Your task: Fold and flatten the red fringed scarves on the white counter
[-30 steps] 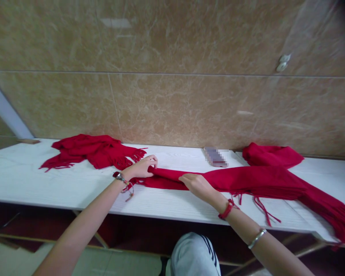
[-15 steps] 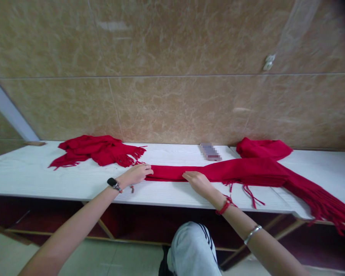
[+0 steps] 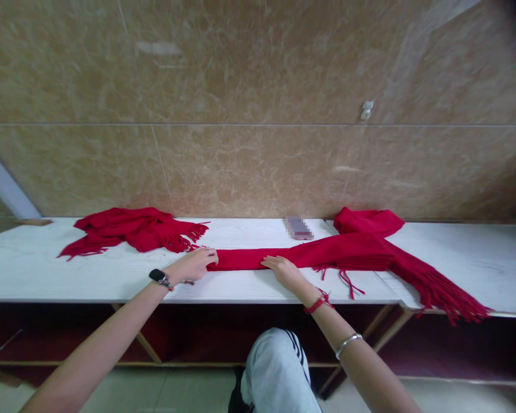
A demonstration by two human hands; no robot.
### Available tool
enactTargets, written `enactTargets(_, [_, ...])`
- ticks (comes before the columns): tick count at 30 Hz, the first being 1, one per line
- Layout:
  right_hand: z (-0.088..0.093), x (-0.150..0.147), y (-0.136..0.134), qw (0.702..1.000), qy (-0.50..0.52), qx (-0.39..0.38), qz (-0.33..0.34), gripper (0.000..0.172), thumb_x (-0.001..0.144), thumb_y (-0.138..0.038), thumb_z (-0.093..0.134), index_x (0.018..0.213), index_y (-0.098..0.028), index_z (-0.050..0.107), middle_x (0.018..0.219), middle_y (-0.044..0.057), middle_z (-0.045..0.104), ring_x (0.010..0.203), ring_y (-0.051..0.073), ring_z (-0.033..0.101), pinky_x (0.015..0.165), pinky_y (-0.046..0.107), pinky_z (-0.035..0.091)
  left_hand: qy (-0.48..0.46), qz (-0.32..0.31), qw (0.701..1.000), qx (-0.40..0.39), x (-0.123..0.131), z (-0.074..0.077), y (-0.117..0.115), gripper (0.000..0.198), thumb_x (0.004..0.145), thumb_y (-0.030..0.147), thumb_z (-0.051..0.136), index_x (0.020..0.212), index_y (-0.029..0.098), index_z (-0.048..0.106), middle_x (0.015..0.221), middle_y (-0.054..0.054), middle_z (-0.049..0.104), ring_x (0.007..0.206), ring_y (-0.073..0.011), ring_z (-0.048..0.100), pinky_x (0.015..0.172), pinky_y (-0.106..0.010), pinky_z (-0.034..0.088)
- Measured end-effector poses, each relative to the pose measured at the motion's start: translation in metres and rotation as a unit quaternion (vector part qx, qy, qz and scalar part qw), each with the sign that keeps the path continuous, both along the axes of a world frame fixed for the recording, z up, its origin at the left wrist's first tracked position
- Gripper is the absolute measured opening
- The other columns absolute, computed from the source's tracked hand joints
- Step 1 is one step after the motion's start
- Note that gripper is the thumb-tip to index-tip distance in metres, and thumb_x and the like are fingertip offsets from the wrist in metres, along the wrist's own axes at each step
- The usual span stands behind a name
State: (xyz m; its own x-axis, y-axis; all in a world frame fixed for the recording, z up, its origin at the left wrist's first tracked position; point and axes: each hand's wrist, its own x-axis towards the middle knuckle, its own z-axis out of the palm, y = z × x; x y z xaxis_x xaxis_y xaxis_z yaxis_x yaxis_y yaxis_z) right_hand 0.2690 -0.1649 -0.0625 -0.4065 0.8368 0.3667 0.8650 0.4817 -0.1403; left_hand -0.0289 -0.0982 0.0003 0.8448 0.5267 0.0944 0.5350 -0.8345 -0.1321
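A red fringed scarf (image 3: 241,260) lies in a long, narrow folded strip across the white surface. Its left end is under the curled fingers of my left hand (image 3: 196,264), which grips it at the edge. My right hand (image 3: 284,272) rests on the strip further right, fingers stretched out and flat on the cloth. Right of that hand the cloth widens, with loose tassels along its near edge and a fringe (image 3: 456,301) spread over the front edge at the right.
A crumpled red scarf (image 3: 133,229) lies at the back left. More red cloth (image 3: 365,221) is bunched by the wall, near a blurred phone (image 3: 298,228). The white cabinet top (image 3: 90,281) has open shelves below. My knee (image 3: 277,361) is in front, a tiled wall (image 3: 241,172) behind.
The view has shifted a little, so everything on the surface appears further left. Both hands stay at about the same places on the scarf.
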Motion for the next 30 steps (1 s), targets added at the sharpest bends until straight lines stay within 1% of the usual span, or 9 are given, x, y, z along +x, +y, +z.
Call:
enactTargets(4, [0.005,-0.001,0.000,1.000,-0.004,0.013,-0.014,0.050,0.075,0.003,0.036,0.116,-0.014,0.057,0.123,0.012,0.054,0.115,0.018,0.048,0.100,0.035,0.033,-0.036,-0.023,0.999,-0.009,0.017,0.002,-0.007,0.032,0.082,0.017,0.041,0.112,0.020,0.054,0.131,-0.008,0.042,0.117,-0.0188,0.042,0.099,-0.031,0.031])
enactTargets(8, [0.010,-0.003,0.002,0.998,-0.002,0.058,-0.025,0.047,0.076,0.002,0.037,0.115,-0.014,0.057,0.125,0.012,0.052,0.117,0.019,0.046,0.103,0.037,0.029,-0.038,-0.032,0.997,-0.057,0.036,-0.011,-0.006,0.042,0.092,0.026,0.030,0.133,0.028,0.034,0.145,-0.003,0.022,0.133,-0.0173,0.017,0.106,-0.035,0.018])
enactTargets(10, [0.009,-0.004,0.004,0.999,-0.004,0.044,-0.024,0.047,0.075,0.002,0.038,0.115,-0.016,0.058,0.125,0.011,0.053,0.118,0.019,0.046,0.102,0.037,0.030,-0.016,-0.022,0.994,-0.101,0.040,-0.019,-0.004,0.043,0.093,0.032,0.026,0.136,0.030,0.027,0.146,-0.003,0.019,0.134,-0.0183,0.013,0.106,-0.039,0.016])
enactTargets(15, [0.004,-0.002,0.003,0.999,0.012,-0.020,-0.040,0.050,0.074,0.001,0.037,0.118,-0.018,0.056,0.124,0.009,0.054,0.118,0.016,0.046,0.101,0.033,0.032,0.006,0.002,0.989,-0.148,0.034,-0.028,-0.003,0.045,0.094,0.040,0.021,0.138,0.031,0.021,0.147,-0.005,0.016,0.134,-0.0207,0.009,0.106,-0.046,0.010])
enactTargets(19, [0.006,-0.002,-0.002,0.999,0.023,-0.011,-0.041,0.047,0.077,-0.002,0.037,0.119,-0.016,0.055,0.125,0.009,0.054,0.119,0.016,0.044,0.101,0.033,0.030,0.003,0.022,0.986,-0.166,0.039,-0.023,-0.003,0.044,0.094,0.039,0.019,0.135,0.029,0.030,0.146,-0.005,0.021,0.134,-0.0205,0.012,0.105,-0.046,0.012])
enactTargets(21, [0.009,-0.004,-0.005,0.999,0.023,-0.009,-0.039,0.044,0.080,-0.005,0.036,0.119,-0.015,0.054,0.125,0.009,0.054,0.120,0.016,0.043,0.101,0.033,0.030,-0.022,0.037,0.989,-0.144,0.051,-0.021,-0.003,0.043,0.094,0.037,0.019,0.130,0.026,0.040,0.143,-0.005,0.029,0.133,-0.0199,0.018,0.105,-0.045,0.015])
enactTargets(23, [0.013,-0.006,-0.007,0.999,0.019,-0.010,-0.047,0.041,0.083,-0.009,0.035,0.119,-0.016,0.054,0.125,0.009,0.053,0.119,0.016,0.043,0.101,0.034,0.029,-0.065,0.040,0.992,-0.103,0.069,-0.023,-0.001,0.042,0.093,0.034,0.020,0.127,0.023,0.043,0.140,-0.006,0.034,0.131,-0.0186,0.023,0.105,-0.043,0.018])
enactTargets(26, [0.015,-0.007,-0.011,0.997,0.003,-0.021,-0.072,0.037,0.089,-0.024,0.035,0.123,-0.019,0.050,0.129,0.009,0.049,0.122,0.018,0.040,0.102,0.040,0.027,-0.093,0.031,0.993,-0.064,0.095,-0.033,0.003,0.043,0.093,0.033,0.021,0.132,0.023,0.037,0.142,-0.007,0.031,0.131,-0.0183,0.024,0.104,-0.041,0.021])
enactTargets(30, [0.014,0.011,-0.019,0.991,-0.043,-0.043,-0.116,0.052,0.090,-0.048,0.028,0.132,-0.019,0.038,0.137,0.012,0.038,0.128,0.027,0.030,0.101,0.054,0.022,-0.066,0.066,0.995,-0.033,0.112,-0.048,0.009,0.045,0.092,0.034,0.025,0.135,0.023,0.032,0.142,-0.009,0.031,0.130,-0.0227,0.026,0.101,-0.045,0.026])
